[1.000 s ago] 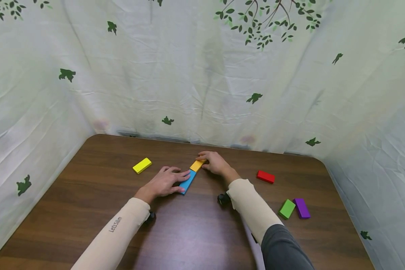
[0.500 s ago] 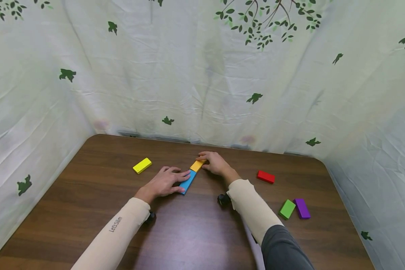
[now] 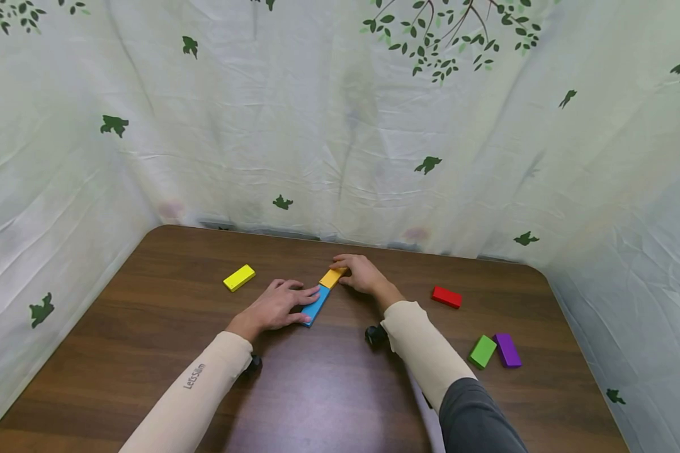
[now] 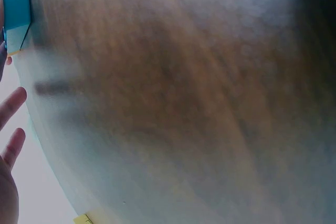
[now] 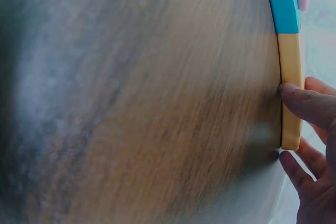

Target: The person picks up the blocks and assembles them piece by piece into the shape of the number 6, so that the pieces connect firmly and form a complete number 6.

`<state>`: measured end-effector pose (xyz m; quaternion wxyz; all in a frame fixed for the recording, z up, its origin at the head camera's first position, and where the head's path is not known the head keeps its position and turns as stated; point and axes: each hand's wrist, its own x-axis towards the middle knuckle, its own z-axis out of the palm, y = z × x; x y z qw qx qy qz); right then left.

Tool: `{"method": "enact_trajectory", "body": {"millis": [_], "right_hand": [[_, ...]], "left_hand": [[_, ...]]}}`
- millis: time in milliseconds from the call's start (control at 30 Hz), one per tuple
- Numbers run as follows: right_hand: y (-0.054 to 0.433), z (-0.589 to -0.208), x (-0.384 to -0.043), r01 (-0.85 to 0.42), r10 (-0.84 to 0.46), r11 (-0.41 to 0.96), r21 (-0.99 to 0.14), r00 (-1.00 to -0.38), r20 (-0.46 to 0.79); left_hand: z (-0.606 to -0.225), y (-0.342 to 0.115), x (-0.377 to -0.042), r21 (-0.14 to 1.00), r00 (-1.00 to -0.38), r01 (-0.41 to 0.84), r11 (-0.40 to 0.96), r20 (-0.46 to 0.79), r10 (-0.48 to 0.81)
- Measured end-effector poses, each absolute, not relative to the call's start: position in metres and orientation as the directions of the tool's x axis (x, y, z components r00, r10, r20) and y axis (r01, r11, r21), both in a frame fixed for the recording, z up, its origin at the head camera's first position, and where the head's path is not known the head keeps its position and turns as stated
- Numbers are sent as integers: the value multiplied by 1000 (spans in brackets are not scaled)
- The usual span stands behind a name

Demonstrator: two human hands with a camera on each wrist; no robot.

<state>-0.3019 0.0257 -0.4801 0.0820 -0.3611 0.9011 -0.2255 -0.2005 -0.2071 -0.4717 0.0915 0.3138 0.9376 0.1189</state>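
Observation:
A blue wooden block (image 3: 315, 306) and an orange wooden block (image 3: 331, 277) lie end to end on the table, forming one slanted line. My left hand (image 3: 277, 304) holds the blue one from its left side, thumb by the near end and index finger near the seam. My right hand (image 3: 364, 275) grips the orange block's far part, the thumb (image 5: 307, 103) against its side and other fingers around the far end. In the left wrist view the blue block (image 4: 17, 3) shows at the upper left edge, and two fingers (image 4: 13, 148) extend apart from it.
On the brown table (image 3: 147, 314), a yellow block (image 3: 239, 277) lies to the left. A red block (image 3: 446, 297) is to the right, with a green block (image 3: 482, 351) and a purple block (image 3: 507, 350) close together nearer. A white patterned curtain (image 3: 340, 126) surrounds the table's back and sides.

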Motion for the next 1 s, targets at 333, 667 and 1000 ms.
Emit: {"method": "enact_trajectory", "body": {"millis": [333,667,1000], "right_hand": [[26,-479,-302,-612,-687,626,-484,-726,30],[32,-473,-297,-582,-664,645,-495,-748,16],[50,-467,-284,-538,-610,640,-549,-790,63]], "left_hand": [[-468,-206,-199,281,-788,561,779,-106,606],[-470,-205,-199,289,-792,555,780,-104,602],[-468,-206,-198,283,-791,560,779,-96,604]]}}
